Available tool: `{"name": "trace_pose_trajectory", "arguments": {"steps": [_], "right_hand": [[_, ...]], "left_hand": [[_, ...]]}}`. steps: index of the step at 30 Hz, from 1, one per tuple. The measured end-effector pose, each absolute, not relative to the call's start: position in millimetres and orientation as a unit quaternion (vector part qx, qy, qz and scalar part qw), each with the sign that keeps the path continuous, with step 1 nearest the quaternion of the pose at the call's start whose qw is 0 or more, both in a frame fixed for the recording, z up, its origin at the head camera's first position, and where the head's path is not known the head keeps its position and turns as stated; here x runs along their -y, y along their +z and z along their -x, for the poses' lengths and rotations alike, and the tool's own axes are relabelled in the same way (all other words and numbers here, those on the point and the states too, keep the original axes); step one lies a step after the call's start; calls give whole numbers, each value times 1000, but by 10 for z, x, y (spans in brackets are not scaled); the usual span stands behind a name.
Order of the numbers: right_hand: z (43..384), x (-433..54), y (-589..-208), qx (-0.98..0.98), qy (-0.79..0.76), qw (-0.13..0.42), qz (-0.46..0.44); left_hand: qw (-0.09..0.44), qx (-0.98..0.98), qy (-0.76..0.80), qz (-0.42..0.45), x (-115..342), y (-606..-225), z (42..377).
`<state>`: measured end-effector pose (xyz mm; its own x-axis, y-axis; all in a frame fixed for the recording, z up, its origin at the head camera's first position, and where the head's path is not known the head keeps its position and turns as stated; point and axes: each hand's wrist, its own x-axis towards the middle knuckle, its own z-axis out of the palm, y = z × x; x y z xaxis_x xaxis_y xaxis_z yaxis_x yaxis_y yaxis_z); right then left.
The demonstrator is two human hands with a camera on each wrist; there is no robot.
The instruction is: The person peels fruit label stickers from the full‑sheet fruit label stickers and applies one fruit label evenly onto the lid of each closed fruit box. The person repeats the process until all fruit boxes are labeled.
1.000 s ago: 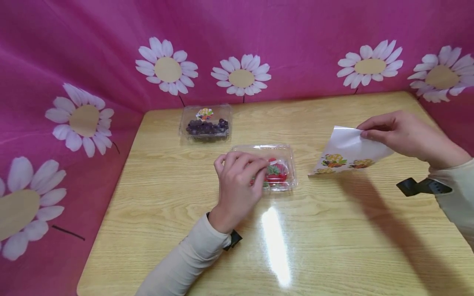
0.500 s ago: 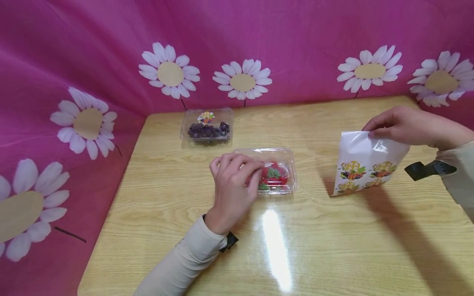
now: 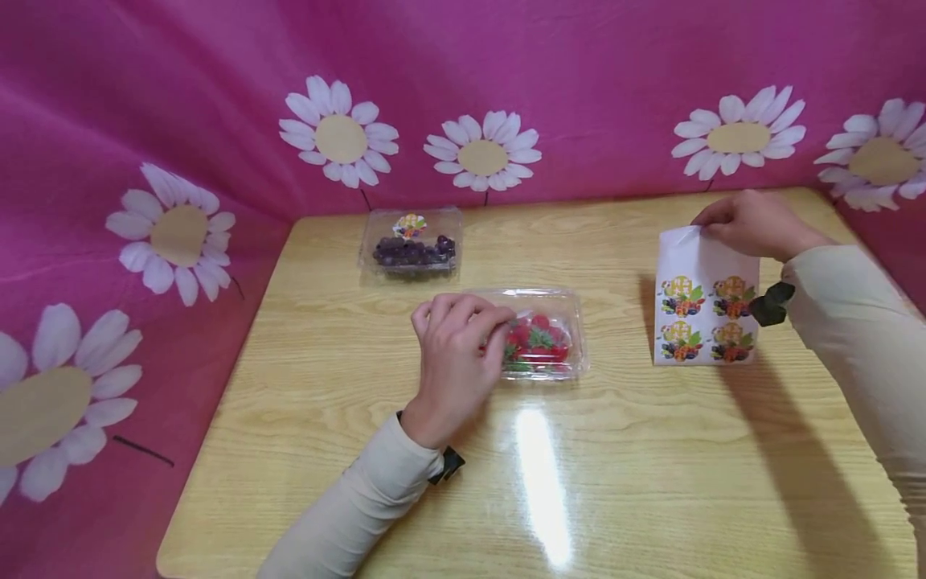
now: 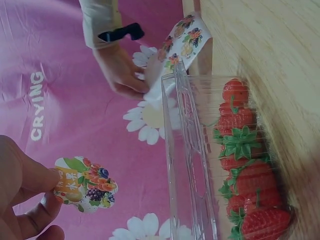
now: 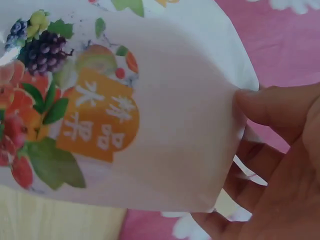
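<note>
Between thumb and fingertip my left hand [image 3: 459, 366] pinches a small fruit-printed sticker [image 4: 86, 185], seen best in the left wrist view. That hand hovers over the left part of a clear plastic box [image 3: 581, 346], whose lid appears closed over red strawberries [image 4: 255, 182]. At the right of the table my right hand [image 3: 763, 225] grips the top edge of a white sticker sheet [image 3: 705, 265]. The sheet hangs upright, its several printed fruit stickers facing me. In the right wrist view, the thumb lies on the sheet's front and the fingers are behind its edge.
A second clear box [image 3: 452, 225] of dark grapes [image 3: 412, 252] stands farther back on the left, with a fruit sticker [image 3: 410, 226] on its lid. The wooden table [image 3: 347, 498] meets a magenta curtain [image 3: 593, 96] with white flowers along the back and left.
My right hand has swung the sticker sheet from a tilted pose to hanging upright, facing me. My left hand stays nearly in place over the strawberry box, still pinching the sticker.
</note>
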<state>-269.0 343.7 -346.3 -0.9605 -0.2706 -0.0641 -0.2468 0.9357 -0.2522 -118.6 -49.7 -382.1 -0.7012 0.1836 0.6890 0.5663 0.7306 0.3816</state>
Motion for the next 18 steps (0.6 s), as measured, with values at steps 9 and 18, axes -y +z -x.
{"name": "trace_pose_trajectory", "arguments": {"steps": [9,18], "right_hand": [[2979,-3477,-3702,-983,-113,75,123],[3354,-3666,-3954,-980,-104,144,93]], "left_hand": [[313,878,-297,207,543,-3831,1188],[306,882,-291,208,486,-3851,1246]]}}
